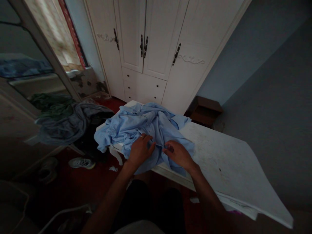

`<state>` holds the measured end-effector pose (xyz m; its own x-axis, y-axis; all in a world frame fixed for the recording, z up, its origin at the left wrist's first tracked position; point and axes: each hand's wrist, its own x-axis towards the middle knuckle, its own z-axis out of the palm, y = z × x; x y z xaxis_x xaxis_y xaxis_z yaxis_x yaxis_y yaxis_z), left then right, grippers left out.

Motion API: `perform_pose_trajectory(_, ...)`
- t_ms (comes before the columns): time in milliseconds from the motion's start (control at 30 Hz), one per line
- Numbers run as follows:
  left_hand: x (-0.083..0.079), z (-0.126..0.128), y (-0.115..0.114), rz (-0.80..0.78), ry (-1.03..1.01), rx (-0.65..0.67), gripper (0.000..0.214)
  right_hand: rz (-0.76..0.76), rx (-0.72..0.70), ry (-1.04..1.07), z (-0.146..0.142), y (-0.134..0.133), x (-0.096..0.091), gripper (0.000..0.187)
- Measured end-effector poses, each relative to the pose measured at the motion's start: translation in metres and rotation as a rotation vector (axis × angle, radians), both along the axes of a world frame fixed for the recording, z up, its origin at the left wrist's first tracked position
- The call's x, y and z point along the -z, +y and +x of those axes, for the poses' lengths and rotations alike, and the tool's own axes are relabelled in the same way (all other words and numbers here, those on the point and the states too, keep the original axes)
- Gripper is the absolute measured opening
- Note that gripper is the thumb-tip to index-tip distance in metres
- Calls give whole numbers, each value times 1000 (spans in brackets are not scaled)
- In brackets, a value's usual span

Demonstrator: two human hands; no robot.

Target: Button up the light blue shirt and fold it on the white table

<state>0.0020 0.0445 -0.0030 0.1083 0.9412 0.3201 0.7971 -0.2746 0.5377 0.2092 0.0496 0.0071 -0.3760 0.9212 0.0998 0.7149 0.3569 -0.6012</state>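
Note:
A crumpled light blue shirt [136, 125] lies heaped on the left end of a white table [219, 156]. My left hand [140, 149] rests on the shirt's near part, fingers pinched on a fold of the cloth; a ring shows on one finger. My right hand [177, 154] sits just to the right of it, fingers curled onto the same fabric. The two hands almost touch, and a thin edge of the shirt runs between them.
A white wardrobe [151, 48] with dark handles stands behind the table. A pile of grey and green clothes [60, 120] lies at the left, shoes [81, 162] on the red floor below it. A brown box [206, 110] sits by the blue wall.

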Motion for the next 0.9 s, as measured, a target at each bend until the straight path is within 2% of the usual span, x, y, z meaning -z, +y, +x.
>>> perform_pose_trajectory(67, 3, 4, 7, -42, 52, 31, 16, 110, 40, -38, -12, 4, -5, 28)
perform_pose_trajectory(167, 16, 6, 16, -116, 62, 49, 11, 186, -61, -168, -30, 15, -5, 28)
perform_pose_trajectory(300, 37, 1, 19, -98, -39, 26, 16, 180, -167, -373, -44, 31, 5, 17)
perform_pose_trajectory(400, 47, -2, 18, -51, -153, -6, 20, 151, -166, -393, -44, 38, 12, 14)
perform_pose_trajectory(533, 45, 2, 16, -67, -224, -25, 19, 130, -102, -123, -38, 40, 21, 19)
perform_pose_trajectory(700, 40, 10, 15, -42, -280, -120, 46, -23, 77, 415, -34, 40, 42, 20)
perform_pose_trajectory(800, 43, 10, 15, 10, -238, -59, 40, -125, 114, 596, -34, 39, 54, 24)
perform_pose_trajectory(900, 48, 6, 15, 35, -226, 4, 28, -180, 95, 641, -35, 39, 58, 26)
